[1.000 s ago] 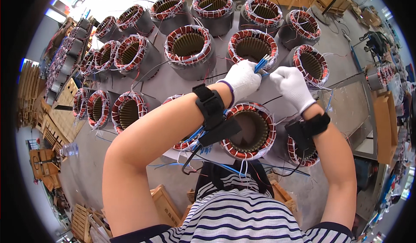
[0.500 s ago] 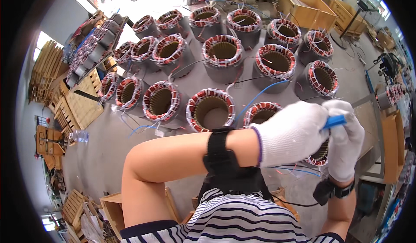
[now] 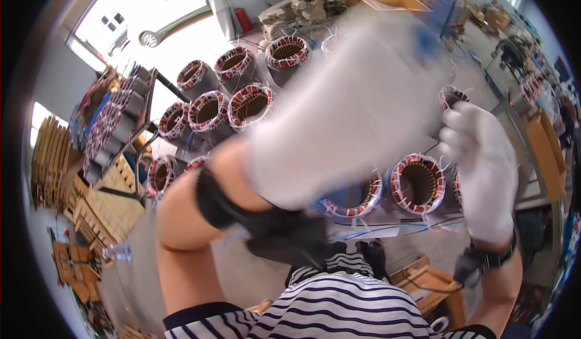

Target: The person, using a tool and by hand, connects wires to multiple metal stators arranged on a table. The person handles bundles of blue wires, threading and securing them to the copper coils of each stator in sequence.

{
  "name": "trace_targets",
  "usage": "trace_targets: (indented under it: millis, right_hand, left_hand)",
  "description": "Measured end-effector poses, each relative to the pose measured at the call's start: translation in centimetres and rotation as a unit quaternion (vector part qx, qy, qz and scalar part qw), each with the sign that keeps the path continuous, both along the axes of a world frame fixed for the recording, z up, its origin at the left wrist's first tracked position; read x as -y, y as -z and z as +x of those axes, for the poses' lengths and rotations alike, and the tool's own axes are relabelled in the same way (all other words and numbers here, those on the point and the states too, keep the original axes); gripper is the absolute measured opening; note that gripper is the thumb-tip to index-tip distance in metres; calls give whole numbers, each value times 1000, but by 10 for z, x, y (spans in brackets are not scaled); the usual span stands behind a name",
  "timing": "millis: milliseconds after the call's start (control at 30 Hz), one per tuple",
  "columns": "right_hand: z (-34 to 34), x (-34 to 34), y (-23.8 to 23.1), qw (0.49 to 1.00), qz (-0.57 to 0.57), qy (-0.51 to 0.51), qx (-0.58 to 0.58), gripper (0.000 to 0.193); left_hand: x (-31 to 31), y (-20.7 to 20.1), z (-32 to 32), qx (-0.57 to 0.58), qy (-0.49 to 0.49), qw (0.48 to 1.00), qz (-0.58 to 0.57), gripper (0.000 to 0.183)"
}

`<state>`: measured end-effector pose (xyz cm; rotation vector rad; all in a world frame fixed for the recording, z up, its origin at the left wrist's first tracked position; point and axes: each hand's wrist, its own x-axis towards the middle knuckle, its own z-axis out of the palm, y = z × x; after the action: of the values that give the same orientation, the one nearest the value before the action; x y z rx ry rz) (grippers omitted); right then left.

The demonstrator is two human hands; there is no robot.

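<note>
My left hand [image 3: 363,91], in a white knit glove, is raised large across the middle of the view and smeared by motion. At its far end is a blurred blue object [image 3: 426,41], seemingly held in the fingers; its kind is not clear. My right hand [image 3: 478,151], gloved too, is at the right with its fingers curled closed; anything inside them is hidden. Below and between the hands stands a motor stator [image 3: 397,188], its red coil ends tied with white cord. A second front stator [image 3: 363,211] is partly hidden by my left arm.
More stators [image 3: 266,100] stand in rows on the floor, some hidden behind my left hand. Loose blue wires [image 3: 393,225] trail near my front. A wooden crate [image 3: 423,284] is by my legs, pallets [image 3: 51,163] lean at the left, and a cardboard box [image 3: 544,151] stands at right.
My left hand has swung up and away from my right hand, and the blue object has moved with it. My right hand stays at the right, slightly higher. The view has shifted.
</note>
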<state>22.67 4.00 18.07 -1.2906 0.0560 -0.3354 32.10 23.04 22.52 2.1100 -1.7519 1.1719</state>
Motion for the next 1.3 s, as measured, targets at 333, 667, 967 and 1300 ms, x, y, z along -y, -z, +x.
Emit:
trace_targets:
  millis: [333,667,967,1300]
  right_hand:
    - [144,-68,160,756,-649,-56,-69,22]
    - [171,-81,191,780,-623,0,-60,12]
    - [185,-24,143,931,-235,276,-42,13]
    - [167,-62,160,943,-250,-124,-178,18]
  left_hand:
    - [-100,58,44,-839,-110,520,-115,17]
    - [-114,88,60,-870,-124,465,-112,20]
    - [-106,89,69,-869,-90,471,-119,16]
    - [-94,99,56,-897,-122,418,-75,18]
